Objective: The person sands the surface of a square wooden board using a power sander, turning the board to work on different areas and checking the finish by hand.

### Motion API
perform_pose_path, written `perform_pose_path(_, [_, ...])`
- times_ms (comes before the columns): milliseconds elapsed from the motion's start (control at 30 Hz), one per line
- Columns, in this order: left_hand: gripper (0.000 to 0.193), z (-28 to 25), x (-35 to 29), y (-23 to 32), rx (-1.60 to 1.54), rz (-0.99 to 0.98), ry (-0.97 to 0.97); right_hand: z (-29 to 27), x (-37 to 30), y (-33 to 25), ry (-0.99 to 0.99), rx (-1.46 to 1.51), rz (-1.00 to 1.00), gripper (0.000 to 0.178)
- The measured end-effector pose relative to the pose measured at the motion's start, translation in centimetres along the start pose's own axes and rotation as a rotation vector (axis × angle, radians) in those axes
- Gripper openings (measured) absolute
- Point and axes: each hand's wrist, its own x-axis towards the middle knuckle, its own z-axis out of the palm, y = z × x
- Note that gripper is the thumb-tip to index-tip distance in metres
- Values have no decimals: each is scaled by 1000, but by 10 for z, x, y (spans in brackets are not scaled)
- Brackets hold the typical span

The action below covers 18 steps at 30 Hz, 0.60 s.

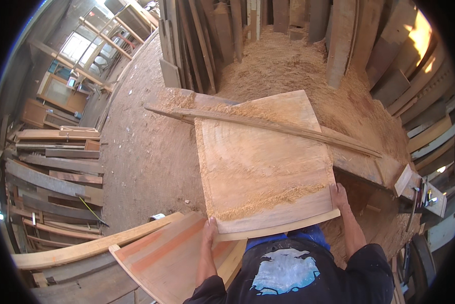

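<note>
Between my two hands is a broad, pale wooden panel (pixel 265 157), tilted slightly, with its near edge close to my body. My left hand (pixel 210 230) grips its near left corner. At the near right edge, my right hand (pixel 338 196) is closed on the panel, with part of the fingers hidden by it. A band of wood shavings (pixel 278 201) lies over the near part of the panel. Across its far part runs a long narrow wooden strip (pixel 288 130). Beneath, a long bench-like surface (pixel 362 164) extends diagonally, largely covered by the panel.
A second panel with reddish streaks (pixel 161 253) rests at lower left beside a long pale beam (pixel 101 248). Stacked boards (pixel 63 164) line the left side. Upright planks (pixel 202 40) stand beyond a sawdust heap (pixel 273 61). More boards lean at right.
</note>
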Motion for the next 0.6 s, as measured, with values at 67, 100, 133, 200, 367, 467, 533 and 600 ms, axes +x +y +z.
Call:
perform_pose_path(67, [53, -1, 3, -13, -191, -39, -48, 0, 22, -17, -49, 44, 18, 51])
perform_pose_path(100, [52, -3, 8, -15, -372, -63, -106, 3, 33, -26, -36, -5, 99, 54])
perform_pose_path(133, [52, -2, 10, -19, -378, -61, -101, 8, 39, -36, -24, -53, 179, 56])
perform_pose_path(200, [47, 3, 8, -35, -174, 53, 68, 15, 30, -53, 12, -83, 200, 56])
perform_pose_path(367, [42, -32, -7, -76, -233, 42, 26, 41, -5, -49, 262, -176, 113, 60])
perform_pose_path(467, [42, -61, -34, -99, -520, 43, 46, 67, -19, -63, 50, -114, 77, 59])
perform_pose_path(533, [41, -85, -65, -85, -387, 111, 175, 82, -34, -104, 21, -39, -19, 57])
perform_pose_path(600, [44, -113, -79, -89, -374, 63, 221, 101, -39, -116, -16, 23, 11, 52])
